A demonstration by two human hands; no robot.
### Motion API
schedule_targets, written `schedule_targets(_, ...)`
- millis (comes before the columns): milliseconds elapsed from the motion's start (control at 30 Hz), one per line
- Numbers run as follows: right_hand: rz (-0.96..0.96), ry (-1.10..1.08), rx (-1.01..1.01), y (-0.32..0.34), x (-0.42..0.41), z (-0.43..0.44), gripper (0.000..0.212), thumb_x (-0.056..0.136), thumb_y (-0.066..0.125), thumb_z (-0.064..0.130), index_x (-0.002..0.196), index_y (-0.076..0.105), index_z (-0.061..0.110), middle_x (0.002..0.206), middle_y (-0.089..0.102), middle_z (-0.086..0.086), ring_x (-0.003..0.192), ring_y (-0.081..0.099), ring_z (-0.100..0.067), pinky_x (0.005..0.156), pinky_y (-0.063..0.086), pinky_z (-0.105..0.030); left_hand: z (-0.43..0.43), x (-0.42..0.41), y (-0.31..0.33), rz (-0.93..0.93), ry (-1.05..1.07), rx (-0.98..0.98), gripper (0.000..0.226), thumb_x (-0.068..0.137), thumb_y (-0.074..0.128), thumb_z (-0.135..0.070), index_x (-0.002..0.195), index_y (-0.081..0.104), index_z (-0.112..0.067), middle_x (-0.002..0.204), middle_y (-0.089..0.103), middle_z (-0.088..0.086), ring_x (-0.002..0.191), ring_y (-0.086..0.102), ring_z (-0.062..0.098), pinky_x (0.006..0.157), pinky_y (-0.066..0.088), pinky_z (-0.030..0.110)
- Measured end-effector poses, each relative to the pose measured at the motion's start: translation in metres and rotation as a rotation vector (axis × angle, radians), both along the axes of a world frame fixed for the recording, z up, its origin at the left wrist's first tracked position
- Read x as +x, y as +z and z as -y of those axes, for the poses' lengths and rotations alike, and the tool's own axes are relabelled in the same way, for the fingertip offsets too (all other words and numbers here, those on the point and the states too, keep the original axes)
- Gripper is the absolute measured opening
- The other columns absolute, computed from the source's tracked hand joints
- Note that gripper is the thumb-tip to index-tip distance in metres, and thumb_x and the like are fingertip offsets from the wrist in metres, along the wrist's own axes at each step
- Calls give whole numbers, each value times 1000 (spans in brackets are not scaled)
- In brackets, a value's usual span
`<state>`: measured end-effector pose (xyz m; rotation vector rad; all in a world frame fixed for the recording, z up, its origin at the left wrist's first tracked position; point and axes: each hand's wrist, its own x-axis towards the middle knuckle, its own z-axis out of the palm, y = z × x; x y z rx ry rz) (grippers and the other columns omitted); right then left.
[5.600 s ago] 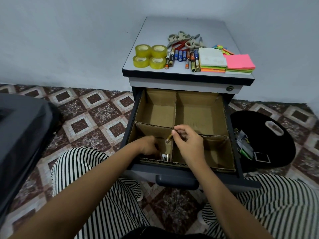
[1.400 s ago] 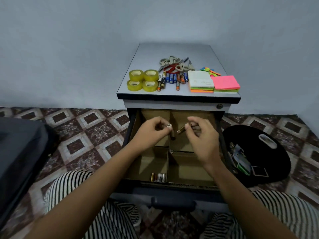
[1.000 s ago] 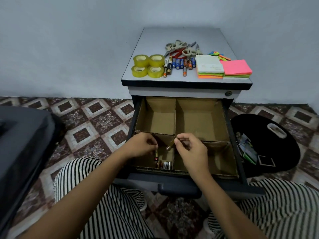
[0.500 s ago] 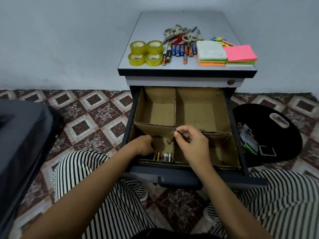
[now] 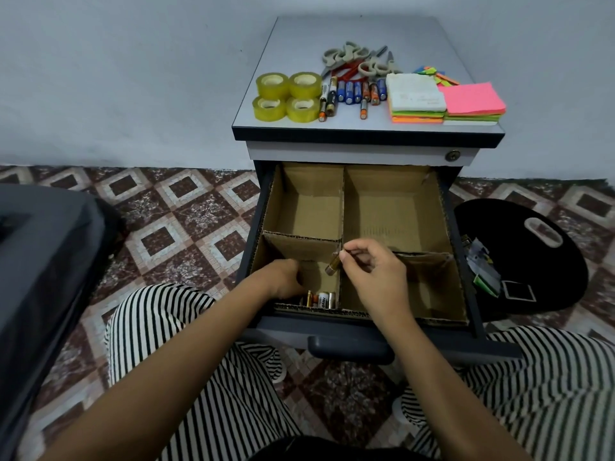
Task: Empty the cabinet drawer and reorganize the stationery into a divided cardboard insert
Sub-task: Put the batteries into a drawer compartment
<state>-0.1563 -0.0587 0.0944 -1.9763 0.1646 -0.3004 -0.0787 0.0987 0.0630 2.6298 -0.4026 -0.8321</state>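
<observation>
Left hand [image 5: 284, 277] reaches into the near-left compartment of the cardboard insert [image 5: 392, 207]. Its fingers are hidden, so its grasp cannot be determined. It is beside the stored batteries [image 5: 321, 299], whose labels are illegible. Right hand [image 5: 372, 271] pinches a single battery [image 5: 333, 265] over the centre divider. Beyond the insert, the cabinet top [image 5: 299, 28] carries tape rolls [image 5: 288, 93], loose batteries [image 5: 356, 93], scissors [image 5: 352, 59] and sticky notes [image 5: 469, 99].
</observation>
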Motion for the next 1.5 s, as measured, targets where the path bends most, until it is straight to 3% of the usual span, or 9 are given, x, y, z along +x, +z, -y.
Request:
schedule_targets(133,6,3,-17,0,0,1,13,85,67,14,94,65,22,96,64,5,91,58,3,79,44,-4,2,0,6,80,-104,-116,31,88,61,-17,119,61,-9,119,63,8,109,57,19,92,43,25)
schedule_targets(367,2,2,-14,0,1,0,13,84,67,14,93,64,23,96,64,5,89,57,3,76,43,-3,7,-3,2,85,-259,-62,24,87,63,-21,105,68,-7,106,67,8,99,61,21,87,48,31)
schedule_targets(767,-3,3,-11,1,0,0,13,85,66,15,94,64,24,96,63,7,91,58,1,78,45,-6,6,-3,-2,67,-287,-53,21,86,64,-22,103,66,-10,104,66,6,94,61,19,86,50,35)
schedule_targets(933,-6,1,0,2,-1,0,13,85,66,14,94,64,23,96,63,7,90,58,3,78,45,-5,4,-5,0,49,-277,-109,18,86,64,-19,103,65,-14,104,65,1,92,59,12,79,45,22)
schedule_targets(1200,4,7,-7,2,0,0,14,85,66,14,92,63,26,94,61,9,89,57,2,77,44,-5,3,-7,13,59,-331,-186,16,84,63,-10,99,67,-14,106,64,0,93,54,7,89,43,23)
schedule_targets(1300,16,0,1,1,0,0,14,84,67,13,91,63,24,93,61,9,88,56,3,77,43,-4,2,-3,22,-8,-214,-265,16,87,61,-10,100,68,-14,99,65,-6,89,58,3,86,44,18)
schedule_targets(1400,25,0,1,1,0,1,14,84,67,13,92,63,24,93,61,8,88,57,3,77,44,-5,3,6,28,10,31,-366,11,87,63,-11,96,70,-13,90,67,-4,70,58,-1,69,45,10)
schedule_targets(1467,25,1,2,1,0,1,13,84,66,13,92,64,23,93,62,8,89,57,1,77,45,-6,6,8,25,7,171,-373,8,86,64,-13,91,70,-14,82,66,-3,62,57,1,59,45,10)
schedule_targets(1500,21,1,2,1,0,1,13,84,66,13,93,64,23,94,62,8,89,58,1,78,46,-8,7,8,23,3,201,-348,7,86,65,-13,90,70,-15,82,67,-2,67,60,4,63,47,13)
